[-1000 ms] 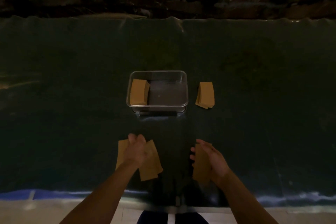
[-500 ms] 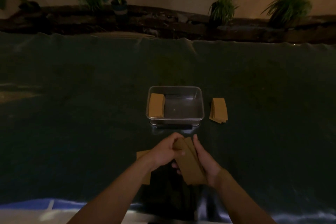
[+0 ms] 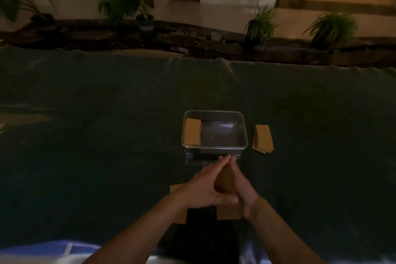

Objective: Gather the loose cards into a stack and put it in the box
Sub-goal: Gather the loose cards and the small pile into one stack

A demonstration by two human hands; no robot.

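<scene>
A dark cloth (image 3: 90,135) covers the work surface, with potted plants (image 3: 120,4) along the far edge beyond it; at the near left, a loose card (image 3: 179,217) lies flat on the cloth, partly hidden under the left forearm; the left hand (image 3: 205,186) presses in from the left, palm turned inward, fingers reaching forward to meet those of the other hand; between the two palms sits a stack of cards (image 3: 225,182), held on edge and squeezed from both sides, its lower corner showing below the wrists; the right hand (image 3: 243,188) closes against the stack from the right, so both hands grasp the same cards; the fingertips touch just short of the near wall of the clear box (image 3: 214,150), which stands on the cloth beyond the hands; inside the box, against its left wall, rests a small pile of cards (image 3: 192,134), the remaining floor of the box bare; just beside the box on its right, apart from it, another pile of cards (image 3: 263,141) lies slightly fanned on the cloth.
</scene>
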